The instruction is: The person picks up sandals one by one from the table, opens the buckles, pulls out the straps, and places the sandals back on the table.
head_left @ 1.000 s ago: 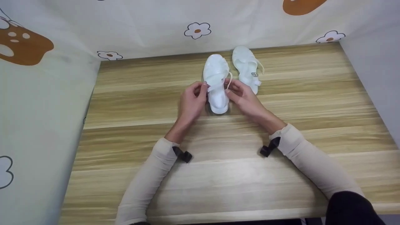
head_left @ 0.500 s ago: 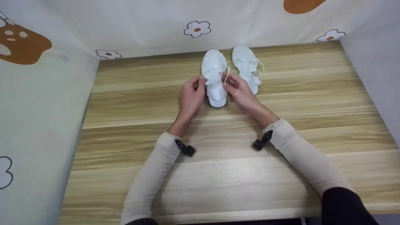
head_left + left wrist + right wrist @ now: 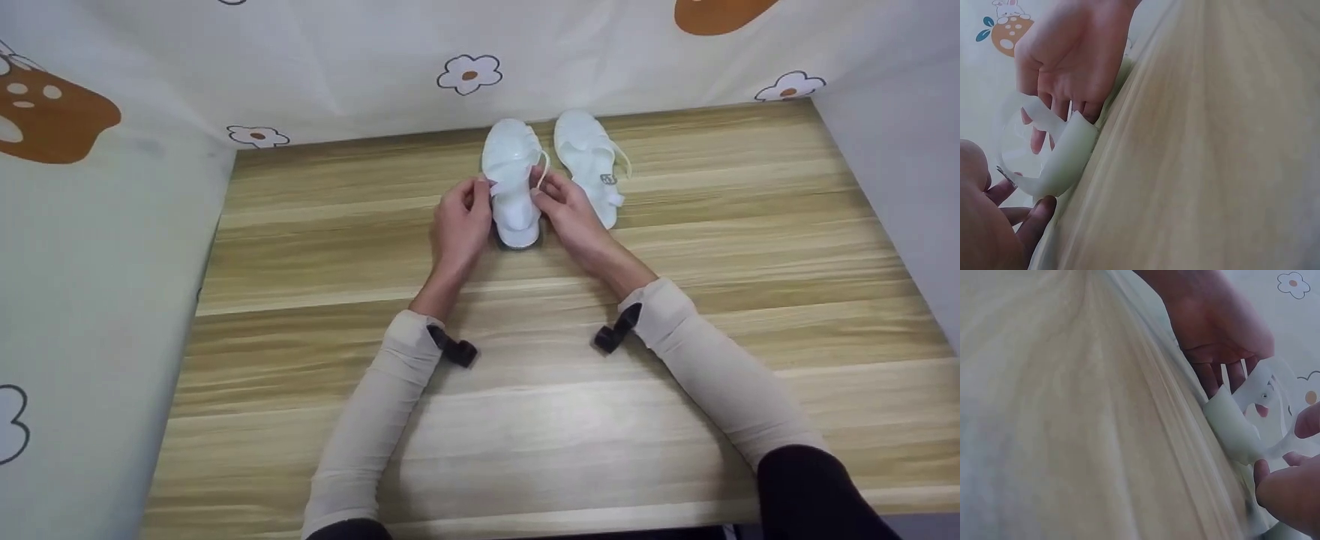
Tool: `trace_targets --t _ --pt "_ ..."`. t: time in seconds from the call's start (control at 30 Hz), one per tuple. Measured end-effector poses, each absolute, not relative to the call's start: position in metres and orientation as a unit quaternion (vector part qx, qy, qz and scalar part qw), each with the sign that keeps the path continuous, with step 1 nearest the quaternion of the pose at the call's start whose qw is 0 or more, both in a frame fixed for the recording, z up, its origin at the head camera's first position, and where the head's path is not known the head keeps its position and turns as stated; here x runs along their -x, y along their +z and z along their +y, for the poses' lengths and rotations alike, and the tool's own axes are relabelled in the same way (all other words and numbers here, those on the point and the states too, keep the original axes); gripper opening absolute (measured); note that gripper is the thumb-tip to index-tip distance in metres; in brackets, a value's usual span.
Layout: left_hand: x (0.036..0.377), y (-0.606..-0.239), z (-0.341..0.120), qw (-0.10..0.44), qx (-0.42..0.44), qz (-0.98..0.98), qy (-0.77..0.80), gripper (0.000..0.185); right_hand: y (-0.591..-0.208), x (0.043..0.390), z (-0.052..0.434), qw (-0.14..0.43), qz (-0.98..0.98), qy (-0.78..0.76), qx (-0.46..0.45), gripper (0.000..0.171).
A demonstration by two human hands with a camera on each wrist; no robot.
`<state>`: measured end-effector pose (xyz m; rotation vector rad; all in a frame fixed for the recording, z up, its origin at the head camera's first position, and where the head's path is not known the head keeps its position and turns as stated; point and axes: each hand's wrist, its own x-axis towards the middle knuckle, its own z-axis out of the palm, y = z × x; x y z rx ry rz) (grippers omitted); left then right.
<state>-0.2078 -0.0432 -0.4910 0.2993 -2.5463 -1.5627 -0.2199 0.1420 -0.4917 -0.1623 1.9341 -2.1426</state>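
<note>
A white strappy sandal (image 3: 514,214) points toward the back wall, held between the two hands. My left hand (image 3: 463,217) grips its left side near the heel, thumb and fingers at the strap. In the left wrist view a small metal buckle (image 3: 1007,175) shows by those fingers. On the other side, my right hand (image 3: 574,217) grips the sandal with thumb and fingertips, beside a thin loose strap (image 3: 544,169) that sticks up. The matching sandal (image 3: 577,135) lies just to the right, partly behind the right hand, with its own buckle (image 3: 608,179) visible.
The sandals are at the back of a wood-grain tabletop (image 3: 540,435). A pale cloth wall (image 3: 360,82) with flower prints rises right behind their toes, and another side panel (image 3: 900,187) stands at the right. Black camera mounts (image 3: 459,351) sit on both wrists.
Both hands have moved the held sandal forward, toward the back wall and slightly left, so its toe is nearer level with the other sandal. The other sandal has not moved.
</note>
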Motion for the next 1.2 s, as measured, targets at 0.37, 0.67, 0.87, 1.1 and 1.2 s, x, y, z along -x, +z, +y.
trace_targets --t 0.37,0.67,0.87,1.1,1.2 --pt "0.21 -0.493 -0.045 0.064 -0.096 -0.847 -0.519 0.035 -0.493 0.226 0.14 0.143 0.671 -0.725 0.058 0.058" --pt "0.207 -0.489 -0.044 0.048 -0.073 -0.841 -0.533 0.042 -0.493 0.224 0.137 0.149 0.682 -0.712 0.082 0.064" --pt "0.207 -0.485 -0.043 0.038 -0.078 -0.84 -0.535 0.045 -0.49 0.222 0.135 0.147 0.707 -0.683 0.108 0.071" --pt "0.21 -0.488 -0.045 0.036 -0.088 -0.828 -0.553 0.047 -0.49 0.224 0.132 0.146 0.706 -0.686 0.098 0.072" --pt "0.211 -0.487 -0.046 0.039 -0.092 -0.828 -0.551 0.045 -0.489 0.223 0.134 0.147 0.712 -0.68 0.095 0.074"
